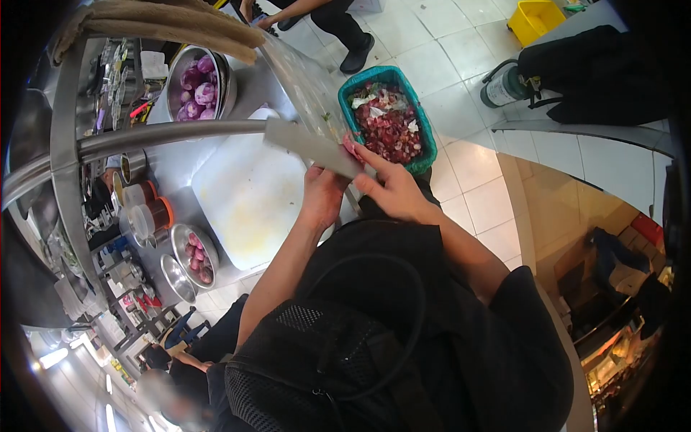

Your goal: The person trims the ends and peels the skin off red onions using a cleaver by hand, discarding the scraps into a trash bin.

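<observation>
A broad-bladed knife (pixel 309 149) is held up in front of me, its flat blade slanting across both hands. My left hand (pixel 324 194) is closed beneath the blade against the knife; the handle is hidden. My right hand (pixel 394 187) is at the blade's right end, thumb and fingers on either side of it. A small pinkish-red onion piece (pixel 351 145) shows at my right fingertips, partly hidden by the blade. Just beyond stands a teal bin (pixel 430 141), lined and full of reddish onion skins and scraps (pixel 389 129). A white cutting board (pixel 248 187) lies left of my hands.
A steel bowl of peeled purple onions (pixel 198 90) stands at the back left. Nearer are a bowl of small red onions (pixel 194 252) and orange-rimmed containers (pixel 152 217). A metal rail (pixel 173 137) crosses above the counter. Other people are at far left and top.
</observation>
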`<act>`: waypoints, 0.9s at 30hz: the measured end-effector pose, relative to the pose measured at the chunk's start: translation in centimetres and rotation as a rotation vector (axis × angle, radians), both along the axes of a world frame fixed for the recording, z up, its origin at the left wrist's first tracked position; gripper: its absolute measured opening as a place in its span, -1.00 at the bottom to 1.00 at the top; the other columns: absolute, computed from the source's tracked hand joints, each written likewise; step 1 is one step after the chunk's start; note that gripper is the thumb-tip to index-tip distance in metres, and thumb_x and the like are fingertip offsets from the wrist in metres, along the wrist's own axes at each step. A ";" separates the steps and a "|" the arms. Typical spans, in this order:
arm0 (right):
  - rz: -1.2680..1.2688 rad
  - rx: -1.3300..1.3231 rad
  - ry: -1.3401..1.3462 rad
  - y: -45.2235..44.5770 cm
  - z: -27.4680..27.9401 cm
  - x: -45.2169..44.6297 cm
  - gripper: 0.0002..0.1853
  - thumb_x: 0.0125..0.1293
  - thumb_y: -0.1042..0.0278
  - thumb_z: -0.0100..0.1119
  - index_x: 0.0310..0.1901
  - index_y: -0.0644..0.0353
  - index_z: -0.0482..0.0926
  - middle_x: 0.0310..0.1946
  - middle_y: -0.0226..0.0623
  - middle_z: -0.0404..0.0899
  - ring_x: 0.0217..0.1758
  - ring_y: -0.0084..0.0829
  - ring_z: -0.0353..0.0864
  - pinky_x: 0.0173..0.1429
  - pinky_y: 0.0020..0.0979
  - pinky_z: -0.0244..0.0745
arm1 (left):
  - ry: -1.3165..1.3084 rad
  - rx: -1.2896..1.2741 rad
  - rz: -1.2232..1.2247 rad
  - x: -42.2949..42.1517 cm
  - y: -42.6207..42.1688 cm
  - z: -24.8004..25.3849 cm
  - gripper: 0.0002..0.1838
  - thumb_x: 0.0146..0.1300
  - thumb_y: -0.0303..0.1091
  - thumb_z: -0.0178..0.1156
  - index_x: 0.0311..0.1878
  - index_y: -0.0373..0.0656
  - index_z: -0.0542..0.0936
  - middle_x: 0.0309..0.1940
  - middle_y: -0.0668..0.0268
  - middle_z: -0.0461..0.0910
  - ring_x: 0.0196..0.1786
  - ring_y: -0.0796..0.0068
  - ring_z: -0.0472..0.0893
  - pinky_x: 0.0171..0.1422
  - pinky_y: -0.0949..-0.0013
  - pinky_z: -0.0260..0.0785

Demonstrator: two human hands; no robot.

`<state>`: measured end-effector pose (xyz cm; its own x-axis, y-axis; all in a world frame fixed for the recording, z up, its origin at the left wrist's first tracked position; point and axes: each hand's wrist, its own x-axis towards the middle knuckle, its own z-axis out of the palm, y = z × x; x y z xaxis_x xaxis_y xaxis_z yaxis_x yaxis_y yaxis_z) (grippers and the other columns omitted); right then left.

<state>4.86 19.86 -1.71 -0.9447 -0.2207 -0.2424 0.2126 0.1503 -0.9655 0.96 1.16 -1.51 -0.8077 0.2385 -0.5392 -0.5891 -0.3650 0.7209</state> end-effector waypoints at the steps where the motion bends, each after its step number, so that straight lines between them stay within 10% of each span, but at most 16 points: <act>1: 0.001 0.000 -0.001 0.3 -0.2 -0.1 -0.03 0.39 -0.32 0.18 0.60 0.17 0.12 -0.66 -0.12 0.47 -0.59 -0.23 0.58 -0.41 -0.19 0.46 | -0.020 0.018 0.004 -0.1 -0.2 -0.2 -0.64 0.46 -0.27 0.23 0.21 -0.23 0.52 0.11 0.23 0.63 0.14 0.35 0.64 0.31 0.22 0.50; 3: -0.068 -0.628 -0.275 1.0 0.1 -0.5 -0.35 0.53 -0.25 0.04 0.34 0.16 0.50 -0.72 -0.39 0.32 -0.71 -0.56 0.30 -0.58 -0.45 0.23 | -0.042 0.004 0.017 -0.2 -0.1 -0.1 -0.64 0.43 -0.31 0.29 0.15 -0.31 0.50 0.03 0.16 0.65 0.02 0.29 0.69 0.20 0.26 0.55; 7: -0.139 -0.714 -0.411 1.7 -0.9 -0.9 -0.49 0.59 -0.27 -0.10 -0.36 -0.01 0.34 -0.74 -0.49 0.28 -0.75 -0.65 0.19 -0.65 -0.54 0.06 | -0.038 -0.071 -0.062 -0.3 -0.4 -0.5 -0.63 0.41 -0.24 0.28 0.12 -0.27 0.49 0.02 0.16 0.65 0.05 0.30 0.66 0.23 0.28 0.52; 17: -0.219 -0.577 -0.334 1.1 -2.6 -1.2 -0.51 0.58 -0.24 -0.04 -0.23 0.08 0.49 -0.75 -0.55 0.27 -0.75 -0.71 0.20 -0.64 -0.55 0.06 | -0.052 0.165 -0.118 0.1 -1.1 0.5 -0.39 0.29 -0.34 0.23 0.37 -0.35 0.37 0.26 0.00 0.52 0.21 0.18 0.59 0.31 0.32 0.47; 27: -0.354 -0.471 -0.225 0.6 -1.2 -1.8 -0.41 0.58 -0.10 0.07 0.42 0.16 0.48 -0.58 -0.69 0.30 -0.55 -0.81 0.23 -0.47 -0.61 0.11 | 0.017 0.070 -0.126 -0.1 -1.2 0.1 -0.50 0.53 -0.13 0.10 0.32 -0.32 0.41 0.23 -0.04 0.56 0.27 0.01 0.59 0.37 0.19 0.50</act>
